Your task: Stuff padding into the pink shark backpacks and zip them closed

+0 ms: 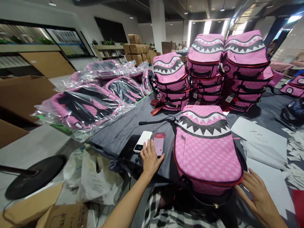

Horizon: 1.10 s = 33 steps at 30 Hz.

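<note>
A pink checkered backpack [206,148] with a shark-teeth print lies flat on the grey table cover [133,120] in front of me. My left hand [149,158] rests flat and open on the cover, fingers touching a pink-screened phone [159,144], next to a white power bank [143,141] and a black phone [130,146]. My right hand [257,193] is open, fingers spread, at the backpack's near right corner, touching its edge.
Stacks of the same pink backpacks [206,69] stand at the back. Bagged backpacks in clear plastic [87,101] pile at the left. White paper sheets [263,142] lie at the right. Cardboard boxes [47,212] and plastic bags [92,177] sit at lower left.
</note>
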{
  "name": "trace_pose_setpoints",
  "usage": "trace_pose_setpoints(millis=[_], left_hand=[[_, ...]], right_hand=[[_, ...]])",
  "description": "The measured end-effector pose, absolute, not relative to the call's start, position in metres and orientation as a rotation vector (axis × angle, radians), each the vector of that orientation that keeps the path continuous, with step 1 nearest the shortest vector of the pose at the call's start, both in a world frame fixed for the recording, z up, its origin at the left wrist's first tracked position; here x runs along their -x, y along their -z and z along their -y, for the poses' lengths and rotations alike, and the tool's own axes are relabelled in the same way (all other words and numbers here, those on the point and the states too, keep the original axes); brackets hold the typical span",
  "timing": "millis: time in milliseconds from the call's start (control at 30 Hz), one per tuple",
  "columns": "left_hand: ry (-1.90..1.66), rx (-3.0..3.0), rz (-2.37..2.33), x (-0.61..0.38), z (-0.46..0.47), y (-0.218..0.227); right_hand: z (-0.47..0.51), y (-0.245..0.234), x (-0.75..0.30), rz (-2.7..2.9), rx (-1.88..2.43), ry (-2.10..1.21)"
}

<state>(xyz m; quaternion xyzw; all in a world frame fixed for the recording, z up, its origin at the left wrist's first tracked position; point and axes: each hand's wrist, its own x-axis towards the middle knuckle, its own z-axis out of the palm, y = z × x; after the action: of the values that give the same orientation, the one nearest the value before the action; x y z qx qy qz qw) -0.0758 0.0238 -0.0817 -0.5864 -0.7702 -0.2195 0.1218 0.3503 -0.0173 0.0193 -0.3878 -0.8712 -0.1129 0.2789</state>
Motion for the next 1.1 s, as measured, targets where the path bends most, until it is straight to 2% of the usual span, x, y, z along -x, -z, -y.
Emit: trace_pose_setpoints(millis=[400, 700, 800, 867, 1000, 1100], left_hand=[[0.603, 1.576, 2.443, 0.09, -0.063, 0.062], [0.639, 1.569, 2.453, 0.108, -0.076, 0.048], [0.888, 1.715, 2.282, 0.108, -0.073, 0.039], [1.067, 2.084, 2.005, 0.1, -0.06, 0.029], [0.931, 2.869, 1.155, 0.073, -0.034, 0.005], [1.104, 2.802, 1.209, 0.055, -0.034, -0.012]], right_hand=[[0.015, 0.006, -0.36, 2.255, 0.988, 0.307], [0.03, -0.019, -0.343, 2.254, 1.066, 0.34], [0.04, -0.026, -0.338, 2.314, 1.102, 0.374], [0.042, -0.029, -0.333, 2.327, 1.131, 0.369], [0.036, -0.027, -0.317, 2.243, 1.188, 0.281], [0.035, -0.026, -0.298, 2.237, 1.143, 0.224]])
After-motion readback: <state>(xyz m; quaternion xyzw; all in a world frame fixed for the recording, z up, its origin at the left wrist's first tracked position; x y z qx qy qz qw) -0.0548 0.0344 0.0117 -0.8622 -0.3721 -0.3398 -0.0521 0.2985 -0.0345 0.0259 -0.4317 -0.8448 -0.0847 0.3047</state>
